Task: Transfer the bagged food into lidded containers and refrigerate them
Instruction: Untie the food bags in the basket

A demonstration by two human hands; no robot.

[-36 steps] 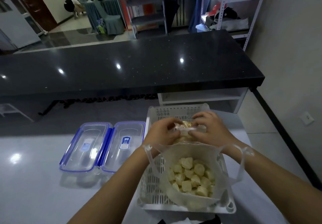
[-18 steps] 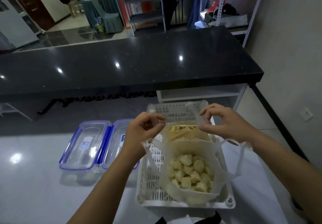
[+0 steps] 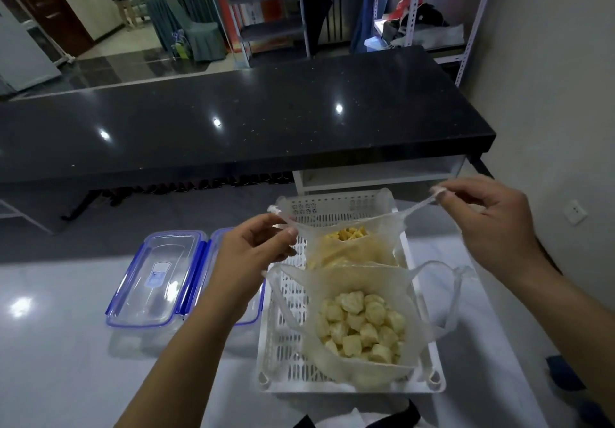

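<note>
Fingers of both hands pinch far bag handles, stretched apart — over basket far rim.

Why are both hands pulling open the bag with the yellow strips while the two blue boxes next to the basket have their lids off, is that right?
Not quite. Both hands, left hand and right hand, do pull open the bag of yellow strips in the white basket, but the head view shows the two blue-edged containers with their lids on.
</note>
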